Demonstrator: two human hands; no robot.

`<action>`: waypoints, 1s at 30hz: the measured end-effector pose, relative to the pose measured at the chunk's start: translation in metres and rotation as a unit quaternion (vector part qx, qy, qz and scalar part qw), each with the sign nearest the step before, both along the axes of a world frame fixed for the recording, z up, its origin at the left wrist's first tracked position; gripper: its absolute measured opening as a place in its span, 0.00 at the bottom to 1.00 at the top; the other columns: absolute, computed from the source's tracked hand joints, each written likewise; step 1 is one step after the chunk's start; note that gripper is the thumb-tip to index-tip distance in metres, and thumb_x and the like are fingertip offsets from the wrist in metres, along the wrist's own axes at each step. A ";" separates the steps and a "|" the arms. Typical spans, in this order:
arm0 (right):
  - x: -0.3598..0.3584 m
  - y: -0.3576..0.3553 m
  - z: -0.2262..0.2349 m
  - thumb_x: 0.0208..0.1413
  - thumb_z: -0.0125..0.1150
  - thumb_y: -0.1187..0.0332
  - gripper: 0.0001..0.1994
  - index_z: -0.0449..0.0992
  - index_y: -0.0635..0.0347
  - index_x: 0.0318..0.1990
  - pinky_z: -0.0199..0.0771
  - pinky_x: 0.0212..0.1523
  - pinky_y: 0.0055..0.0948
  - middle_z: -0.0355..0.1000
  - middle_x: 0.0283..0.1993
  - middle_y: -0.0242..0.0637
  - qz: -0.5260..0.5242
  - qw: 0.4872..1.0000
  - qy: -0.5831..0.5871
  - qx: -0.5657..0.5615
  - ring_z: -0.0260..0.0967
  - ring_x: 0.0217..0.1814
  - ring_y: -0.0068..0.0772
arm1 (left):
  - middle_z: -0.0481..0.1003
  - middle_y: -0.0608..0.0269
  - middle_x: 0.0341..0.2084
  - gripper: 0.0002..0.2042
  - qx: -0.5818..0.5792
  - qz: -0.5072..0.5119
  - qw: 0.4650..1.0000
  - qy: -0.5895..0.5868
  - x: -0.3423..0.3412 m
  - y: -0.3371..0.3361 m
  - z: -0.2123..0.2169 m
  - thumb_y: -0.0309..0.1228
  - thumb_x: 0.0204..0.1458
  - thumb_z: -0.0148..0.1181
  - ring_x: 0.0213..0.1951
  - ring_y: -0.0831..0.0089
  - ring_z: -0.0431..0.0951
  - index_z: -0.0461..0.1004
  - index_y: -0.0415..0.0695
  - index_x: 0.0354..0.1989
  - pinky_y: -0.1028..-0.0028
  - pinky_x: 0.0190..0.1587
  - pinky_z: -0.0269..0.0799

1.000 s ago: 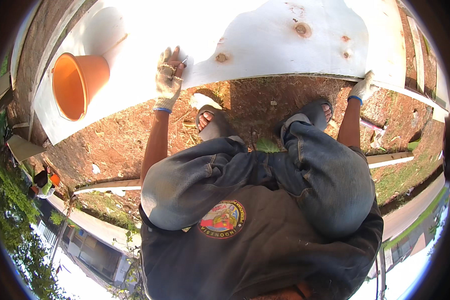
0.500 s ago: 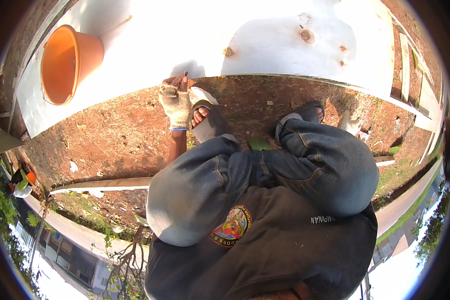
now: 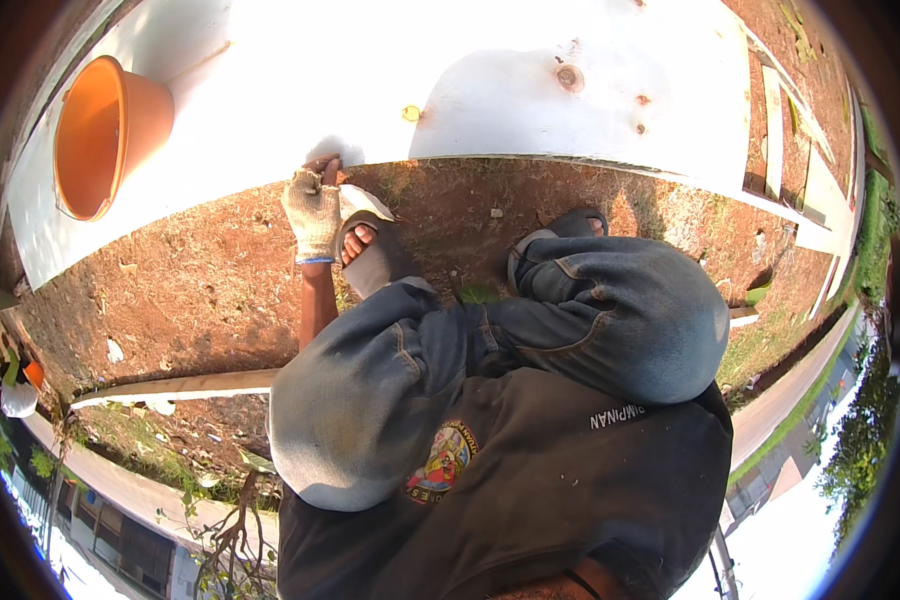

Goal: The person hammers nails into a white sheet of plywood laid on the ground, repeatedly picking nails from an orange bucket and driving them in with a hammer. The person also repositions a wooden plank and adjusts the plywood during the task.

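I am squatting on bare red soil in front of a large white board that lies flat on the ground. My left hand, in a pale knitted glove, reaches past my left knee, and its fingers curl over the board's near edge. Just right of that hand is my left foot in a grey sandal. The other sandal sits farther right, partly under my right knee. My right hand is hidden behind my jeans-clad knees.
An orange plastic bucket lies on its side at the board's left end. A pale plank lies on the soil to my left. More white planks lie on the right. Grass and dry twigs border the soil.
My left hand slid from the top of the board down to its near edge. My right hand, earlier on the board's right edge, has dropped out of sight. The view shifted right.
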State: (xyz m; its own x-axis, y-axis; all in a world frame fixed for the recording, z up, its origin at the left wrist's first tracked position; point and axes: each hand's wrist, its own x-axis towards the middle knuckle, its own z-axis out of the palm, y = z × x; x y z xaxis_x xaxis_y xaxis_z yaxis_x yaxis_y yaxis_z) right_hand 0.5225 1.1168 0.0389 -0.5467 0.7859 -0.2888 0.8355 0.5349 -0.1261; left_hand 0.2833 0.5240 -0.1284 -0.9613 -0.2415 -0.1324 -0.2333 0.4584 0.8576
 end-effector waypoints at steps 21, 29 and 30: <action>-0.016 0.022 -0.009 0.70 0.55 0.52 0.25 0.66 0.62 0.64 0.71 0.50 0.33 0.71 0.52 0.45 -0.003 1.000 0.005 -0.030 0.69 0.51 0.36 | 0.84 0.52 0.33 0.05 -0.169 -0.086 0.982 0.024 -0.008 0.017 0.016 0.29 0.58 0.66 0.36 0.56 0.84 0.86 0.43 0.37 0.64 0.39 0.77; -0.034 0.023 -0.046 0.69 0.56 0.52 0.24 0.69 0.62 0.61 0.73 0.45 0.33 0.73 0.47 0.45 0.003 0.998 0.047 -0.038 0.72 0.45 0.36 | 0.83 0.56 0.38 0.10 -0.246 -0.134 0.957 0.071 0.007 0.010 -0.006 0.26 0.53 0.64 0.42 0.54 0.82 0.84 0.46 0.43 0.60 0.46 0.77; -0.038 0.024 -0.051 0.69 0.56 0.52 0.24 0.70 0.62 0.60 0.74 0.45 0.33 0.74 0.46 0.45 0.001 0.997 0.065 -0.034 0.72 0.45 0.36 | 0.83 0.57 0.37 0.12 -0.173 -0.141 0.972 0.075 0.009 0.002 -0.036 0.25 0.50 0.64 0.43 0.53 0.82 0.85 0.46 0.43 0.59 0.47 0.77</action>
